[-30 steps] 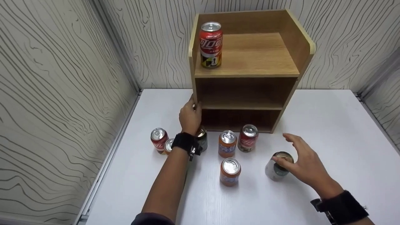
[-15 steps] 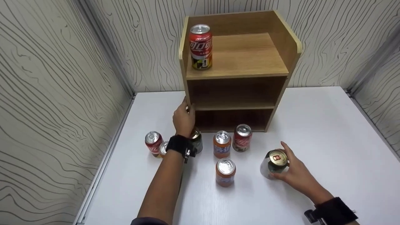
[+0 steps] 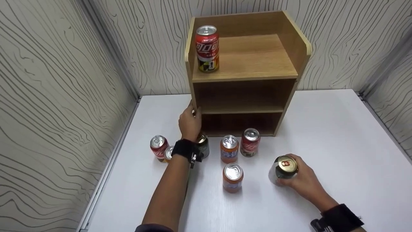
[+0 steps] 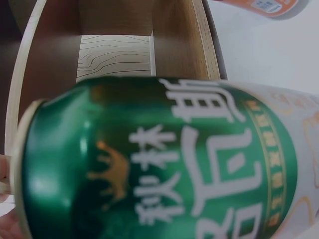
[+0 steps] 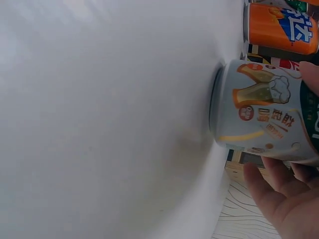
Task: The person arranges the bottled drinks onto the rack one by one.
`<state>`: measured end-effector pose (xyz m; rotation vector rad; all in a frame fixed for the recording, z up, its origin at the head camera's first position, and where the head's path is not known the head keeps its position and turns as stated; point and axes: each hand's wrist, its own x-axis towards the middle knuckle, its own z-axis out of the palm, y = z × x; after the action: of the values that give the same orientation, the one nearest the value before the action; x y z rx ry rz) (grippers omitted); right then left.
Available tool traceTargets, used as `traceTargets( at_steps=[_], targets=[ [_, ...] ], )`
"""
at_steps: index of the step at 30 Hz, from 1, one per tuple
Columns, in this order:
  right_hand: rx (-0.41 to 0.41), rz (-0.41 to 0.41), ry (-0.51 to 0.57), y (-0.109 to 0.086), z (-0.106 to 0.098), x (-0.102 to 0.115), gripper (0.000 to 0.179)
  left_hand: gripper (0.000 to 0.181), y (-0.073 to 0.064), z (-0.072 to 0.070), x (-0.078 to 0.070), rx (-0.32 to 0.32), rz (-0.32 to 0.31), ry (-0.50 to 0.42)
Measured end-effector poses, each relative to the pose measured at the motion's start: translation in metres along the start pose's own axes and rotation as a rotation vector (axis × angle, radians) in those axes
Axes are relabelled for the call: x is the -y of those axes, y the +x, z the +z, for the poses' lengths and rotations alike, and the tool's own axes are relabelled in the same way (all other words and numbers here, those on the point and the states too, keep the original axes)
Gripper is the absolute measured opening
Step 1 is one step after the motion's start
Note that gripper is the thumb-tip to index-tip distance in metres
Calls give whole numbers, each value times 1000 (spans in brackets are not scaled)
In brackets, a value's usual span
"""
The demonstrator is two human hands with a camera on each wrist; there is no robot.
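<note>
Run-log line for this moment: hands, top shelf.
left hand: grips left side of shelf unit | right hand: holds green-and-white can | top shelf: red can, upright

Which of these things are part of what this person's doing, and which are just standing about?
Seemingly in use:
green-and-white can, in the right hand
wooden shelf, held by the left hand

Seemingly just standing by:
red can on the top board
three orange cans
two other red cans
second green can by the shelf
</note>
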<state>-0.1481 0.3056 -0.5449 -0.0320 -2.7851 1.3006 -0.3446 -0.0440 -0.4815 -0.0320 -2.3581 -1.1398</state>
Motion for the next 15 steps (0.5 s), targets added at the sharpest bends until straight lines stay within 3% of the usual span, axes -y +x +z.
traceTargets(
  at_steps=[8, 15],
  targets=[
    [-33, -56, 37, -1, 0, 13, 92, 34, -1, 0, -1, 4, 18, -5],
    [-112, -186, 44, 5, -1, 38, 89, 31, -1, -1, 1, -2, 35, 18]
  ],
)
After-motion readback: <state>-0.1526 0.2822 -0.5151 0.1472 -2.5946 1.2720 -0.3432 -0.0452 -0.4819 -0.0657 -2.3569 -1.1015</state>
